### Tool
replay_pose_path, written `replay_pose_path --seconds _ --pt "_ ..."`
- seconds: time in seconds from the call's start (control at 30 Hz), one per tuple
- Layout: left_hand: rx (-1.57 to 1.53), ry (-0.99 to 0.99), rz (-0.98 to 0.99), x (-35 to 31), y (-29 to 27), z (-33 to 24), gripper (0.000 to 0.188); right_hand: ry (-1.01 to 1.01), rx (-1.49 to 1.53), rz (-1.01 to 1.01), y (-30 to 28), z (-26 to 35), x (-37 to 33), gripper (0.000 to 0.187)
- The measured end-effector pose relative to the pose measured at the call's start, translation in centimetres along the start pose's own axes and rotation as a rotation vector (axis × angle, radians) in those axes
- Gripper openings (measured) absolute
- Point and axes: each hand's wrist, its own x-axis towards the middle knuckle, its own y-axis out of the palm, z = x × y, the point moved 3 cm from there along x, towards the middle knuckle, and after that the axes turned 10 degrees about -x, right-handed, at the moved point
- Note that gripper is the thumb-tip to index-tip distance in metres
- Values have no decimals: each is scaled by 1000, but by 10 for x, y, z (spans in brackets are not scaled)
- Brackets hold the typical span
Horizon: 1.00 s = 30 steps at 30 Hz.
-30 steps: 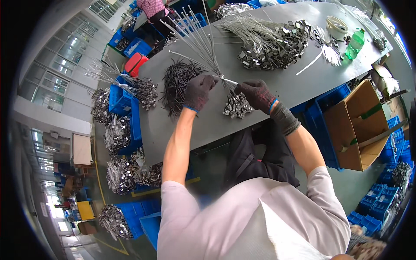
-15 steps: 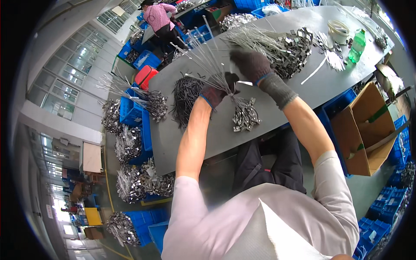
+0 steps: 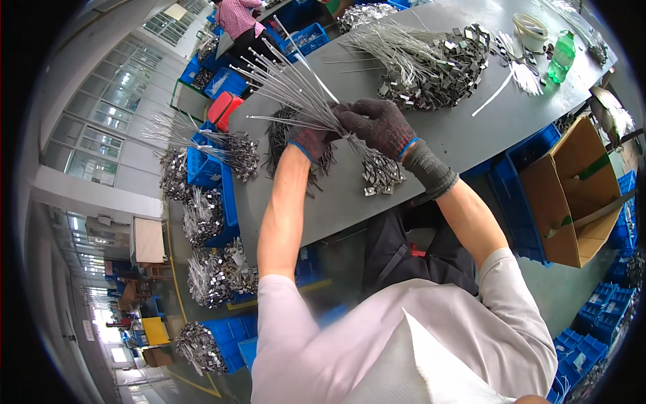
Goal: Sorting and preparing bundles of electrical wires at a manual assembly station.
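Over the near part of the grey table, my gloved left hand (image 3: 311, 140) is closed round a bundle of thin grey cables (image 3: 286, 91). Their long ends fan out up and to the left, and the clustered metal end pieces (image 3: 382, 176) hang toward the table's near edge. My gloved right hand (image 3: 382, 126) presses its fingers to the same bundle beside the left hand. A white strip (image 3: 315, 75) sticks up from between the hands; which fingers pinch it is hidden. Behind my left hand lies a heap of short black strips (image 3: 279, 131).
A large cable pile with dark clips (image 3: 437, 74) lies across the table (image 3: 464, 138). White strips (image 3: 525, 79), a tape roll (image 3: 530, 34) and a green bottle (image 3: 561, 58) are far right. Blue crates (image 3: 202, 167) stand left; a cardboard box (image 3: 572, 195) stands right. A person (image 3: 237, 23) works beyond.
My right hand has come down and left onto the bundle, beside my left hand. The white strip now stands up among the cables. The view has shifted slightly.
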Motion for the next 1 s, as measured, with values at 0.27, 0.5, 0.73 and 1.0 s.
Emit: replay_pose_path --seconds 0.27,0.5,0.73,1.0 --pt "94 -296 43 0 5 -28 25 312 615 162 29 -71 -2 25" --pt "914 238 -26 -17 12 -32 19 248 404 244 31 -57 6 22" --pt "-211 -173 -597 -71 14 7 34 -14 -392 -239 8 -81 -11 19" --pt "-923 -516 -526 -32 4 19 31 -112 -574 -184 -1 -70 5 19"
